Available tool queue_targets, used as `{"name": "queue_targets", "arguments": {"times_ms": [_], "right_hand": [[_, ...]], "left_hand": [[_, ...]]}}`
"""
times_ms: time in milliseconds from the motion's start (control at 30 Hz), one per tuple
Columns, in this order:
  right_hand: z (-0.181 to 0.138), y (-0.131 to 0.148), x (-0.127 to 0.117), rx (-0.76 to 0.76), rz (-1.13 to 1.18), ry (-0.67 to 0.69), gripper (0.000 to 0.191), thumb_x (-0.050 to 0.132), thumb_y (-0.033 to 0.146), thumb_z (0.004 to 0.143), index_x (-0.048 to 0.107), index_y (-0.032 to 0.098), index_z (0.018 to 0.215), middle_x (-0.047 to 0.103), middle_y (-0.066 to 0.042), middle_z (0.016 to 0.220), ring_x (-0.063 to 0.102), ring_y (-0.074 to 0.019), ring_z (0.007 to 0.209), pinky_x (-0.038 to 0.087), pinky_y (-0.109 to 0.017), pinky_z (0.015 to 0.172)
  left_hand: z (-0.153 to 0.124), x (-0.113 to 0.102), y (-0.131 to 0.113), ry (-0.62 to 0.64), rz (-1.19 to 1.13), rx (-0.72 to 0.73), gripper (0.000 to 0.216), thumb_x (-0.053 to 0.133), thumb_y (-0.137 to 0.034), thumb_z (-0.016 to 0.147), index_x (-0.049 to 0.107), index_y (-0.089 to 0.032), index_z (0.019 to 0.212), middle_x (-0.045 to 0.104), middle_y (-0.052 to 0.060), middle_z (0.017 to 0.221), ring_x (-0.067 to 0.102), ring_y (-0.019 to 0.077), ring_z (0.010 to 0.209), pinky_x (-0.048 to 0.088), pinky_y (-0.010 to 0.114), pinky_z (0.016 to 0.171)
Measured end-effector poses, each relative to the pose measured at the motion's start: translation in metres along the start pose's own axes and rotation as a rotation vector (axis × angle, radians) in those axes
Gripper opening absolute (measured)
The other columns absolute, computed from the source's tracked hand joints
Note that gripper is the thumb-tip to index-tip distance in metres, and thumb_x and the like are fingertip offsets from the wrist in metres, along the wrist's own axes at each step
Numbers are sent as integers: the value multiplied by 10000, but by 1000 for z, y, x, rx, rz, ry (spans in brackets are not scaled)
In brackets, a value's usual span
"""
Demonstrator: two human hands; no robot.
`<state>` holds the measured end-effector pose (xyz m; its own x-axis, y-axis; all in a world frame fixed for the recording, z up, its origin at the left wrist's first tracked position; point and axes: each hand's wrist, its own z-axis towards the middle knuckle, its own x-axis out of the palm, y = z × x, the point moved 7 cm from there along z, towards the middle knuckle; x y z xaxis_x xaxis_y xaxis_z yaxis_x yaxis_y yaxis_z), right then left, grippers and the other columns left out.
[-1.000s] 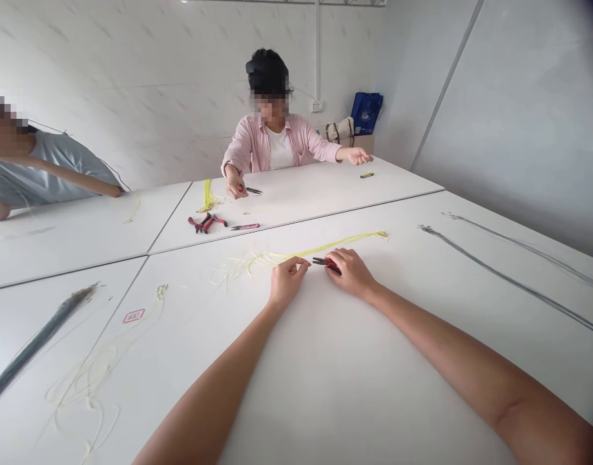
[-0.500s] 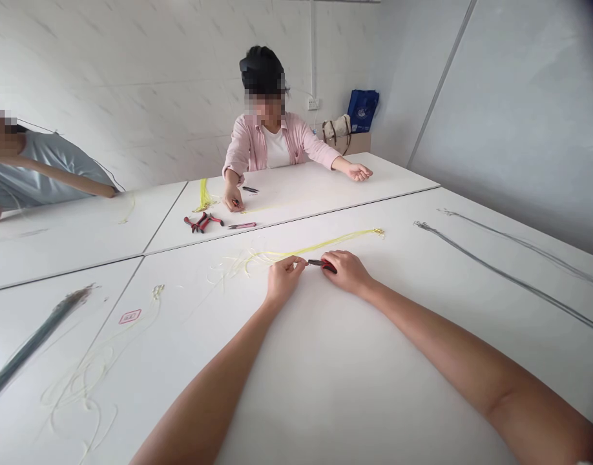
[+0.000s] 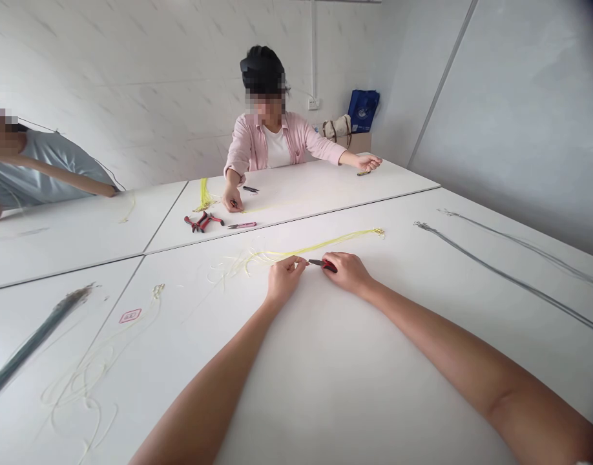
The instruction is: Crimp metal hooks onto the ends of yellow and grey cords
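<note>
My right hand is wrapped round pliers with red and black handles, and their dark jaws point left. Facing those jaws, my left hand is closed in a pinch at the tips. What it pinches is too small to name, though a thin pale cord seems to trail from it down to the left. Just beyond both hands lies a bundle of yellow cords, with metal ends at its right and loose strands fanning out at its left.
Grey cord bundles lie on the right. At left are a dark green bundle, loose pale cords and a red-framed label. Across the table, a person in pink works near pliers and pink-handled snips. Another person sits far left.
My hands and the pliers stay almost still. The co-worker's outstretched hand across the table has moved slightly right and up, and a small dark-and-yellow item now shows beneath it.
</note>
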<state>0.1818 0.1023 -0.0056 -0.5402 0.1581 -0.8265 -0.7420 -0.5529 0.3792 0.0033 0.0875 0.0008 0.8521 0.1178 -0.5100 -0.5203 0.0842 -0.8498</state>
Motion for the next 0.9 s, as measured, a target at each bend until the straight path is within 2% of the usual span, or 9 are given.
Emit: {"name": "queue_targets", "arguments": {"times_ms": [167,467,667,900], "right_hand": [[0,-1,0,15,2,-5,56,588,195,897,600,213,845,693,-12,819,588,-154,713,333,-250,651],[0,-1,-1,45,-10,20,119,544,229,938,544,223,820,660,2,733,531,-150,611,293,-256,596],[-1,-1,-1,44,-21,29,102,502,238,968,539,226,873,663,-6,746,552,-162,632,288,-258,595],[-1,0,-1,43,-18,44,136,481,258,999,524,225,874,671,-13,765,571,-162,641,303,-254,600]], "left_hand": [[-2,5,-1,27,83,52,318,525,-400,900,787,-219,899,262,-65,546,276,118,541,269,252,583],[-12,11,-11,45,254,183,357,405,-372,996,724,-231,920,514,-41,557,452,129,534,333,246,612],[-16,12,-15,34,384,224,327,393,-302,1001,709,-251,931,650,-19,642,567,151,593,332,254,636],[-21,13,-23,37,464,275,352,362,-270,1028,713,-253,1041,747,2,795,643,153,659,306,261,602]]}}
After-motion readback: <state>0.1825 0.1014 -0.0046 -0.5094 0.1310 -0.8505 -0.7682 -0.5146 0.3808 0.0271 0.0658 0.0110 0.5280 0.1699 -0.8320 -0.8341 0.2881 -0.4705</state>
